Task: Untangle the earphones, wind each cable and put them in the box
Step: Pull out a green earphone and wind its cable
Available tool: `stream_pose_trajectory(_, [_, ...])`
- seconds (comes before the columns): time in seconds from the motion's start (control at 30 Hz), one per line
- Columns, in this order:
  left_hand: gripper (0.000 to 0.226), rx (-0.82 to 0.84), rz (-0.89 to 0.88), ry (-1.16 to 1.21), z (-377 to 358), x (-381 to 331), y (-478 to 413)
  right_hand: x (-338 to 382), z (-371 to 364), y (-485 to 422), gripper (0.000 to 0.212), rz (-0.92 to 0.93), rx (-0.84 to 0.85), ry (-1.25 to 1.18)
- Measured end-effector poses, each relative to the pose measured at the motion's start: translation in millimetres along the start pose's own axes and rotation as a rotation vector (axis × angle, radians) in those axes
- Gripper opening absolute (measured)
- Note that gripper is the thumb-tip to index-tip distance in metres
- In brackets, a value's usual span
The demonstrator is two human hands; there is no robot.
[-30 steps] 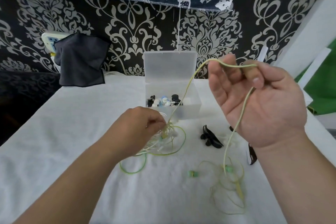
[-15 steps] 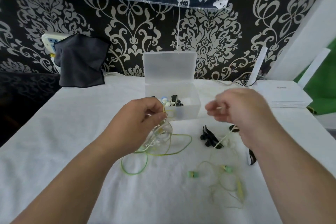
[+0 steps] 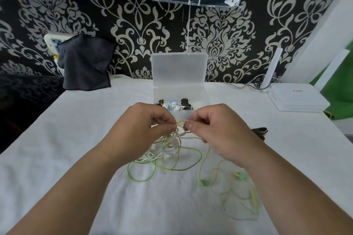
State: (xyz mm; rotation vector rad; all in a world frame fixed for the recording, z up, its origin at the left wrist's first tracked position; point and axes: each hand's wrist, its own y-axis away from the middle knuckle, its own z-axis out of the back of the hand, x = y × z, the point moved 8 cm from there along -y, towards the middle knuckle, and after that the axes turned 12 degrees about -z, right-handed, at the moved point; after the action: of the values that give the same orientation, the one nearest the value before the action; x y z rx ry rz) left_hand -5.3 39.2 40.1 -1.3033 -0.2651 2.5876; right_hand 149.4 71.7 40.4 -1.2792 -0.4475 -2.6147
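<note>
A tangle of green-yellow and white earphone cables (image 3: 168, 150) lies on the white cloth in front of the clear plastic box (image 3: 200, 95). My left hand (image 3: 141, 129) pinches the green-yellow cable at the top of the tangle. My right hand (image 3: 215, 131) pinches the same cable a finger's width to the right, so the two hands nearly touch. Loose loops trail down to two green earbuds (image 3: 205, 183) (image 3: 241, 175) lower right. The box stands open with its lid upright and holds black, white and blue earphones (image 3: 175, 106).
Black earphones (image 3: 260, 131) peek out behind my right hand. A white router (image 3: 298, 100) sits at the far right with cables behind it. A dark cloth (image 3: 86, 65) hangs at the table's back left. The patterned wall stands just behind the box.
My right hand came down from high on the right, where the cable was draped over it, to meet the left hand. My left hand rose slightly with the tangle.
</note>
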Motion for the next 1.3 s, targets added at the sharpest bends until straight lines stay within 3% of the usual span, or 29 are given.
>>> stream_pose_trajectory(0.13, [0.013, -0.106, 0.067, 0.133, 9.7, 3.4, 0.7, -8.3, 8.5, -4.4, 0.022, -0.075, -0.054, -0.078])
stream_pose_trajectory(0.33, [0.013, -0.198, 0.123, 0.47, 13.5, 14.0, 2.2, -23.3, 15.6, -7.9, 0.028, -0.226, -0.086, -0.01])
stream_pose_trajectory(0.4, [0.016, -0.243, 0.097, 0.424, 16.2, 12.3, 1.2, -25.4, 15.8, -8.5, 0.03, -0.256, -0.08, -0.028])
stream_pose_trajectory(0.57, [0.021, -0.288, -0.108, -0.145, 26.5, -16.0, 1.1, -24.7, 15.8, -8.7, 0.028, -0.252, -0.073, -0.096])
stream_pose_trajectory(0.63, [0.019, -0.3, -0.165, -0.239, 26.9, -24.6, 1.1, -25.6, 16.5, -9.4, 0.029, -0.248, -0.08, -0.131])
stream_pose_trajectory(0.73, [0.018, -0.304, -0.144, -0.177, 25.9, -22.7, -0.4, -24.7, 22.1, -8.4, 0.027, -0.232, -0.124, -0.176])
stream_pose_trajectory(0.87, [0.021, -0.261, -0.014, 0.101, 22.6, -6.4, -2.5, -21.0, 30.0, -7.9, 0.028, -0.17, -0.161, -0.404])
stream_pose_trajectory(0.97, [0.032, -0.274, 0.019, 0.363, 20.9, 3.4, -3.2, -11.6, 22.4, -8.0, 0.045, -0.116, -0.041, -0.614])
stream_pose_trajectory(1.03, [0.033, -0.321, 0.015, 0.456, 23.5, 5.1, -2.8, -4.8, 12.0, -5.7, 0.052, -0.08, 0.057, -0.541])
stream_pose_trajectory(1.13, [0.024, -0.415, 0.015, 0.507, 28.0, 4.3, -2.3, -8.7, -2.1, -5.7, 0.034, -0.087, 0.079, -0.363])
stream_pose_trajectory(1.2, [0.018, -0.461, 0.041, 0.419, 29.1, 4.3, -0.7, -8.4, -10.4, -5.1, 0.02, -0.083, 0.093, -0.359])
stream_pose_trajectory(1.3, [0.019, -0.444, 0.031, 0.162, 30.3, 3.0, 0.1, -2.9, -21.8, -1.0, 0.032, -0.034, 0.143, -0.367])
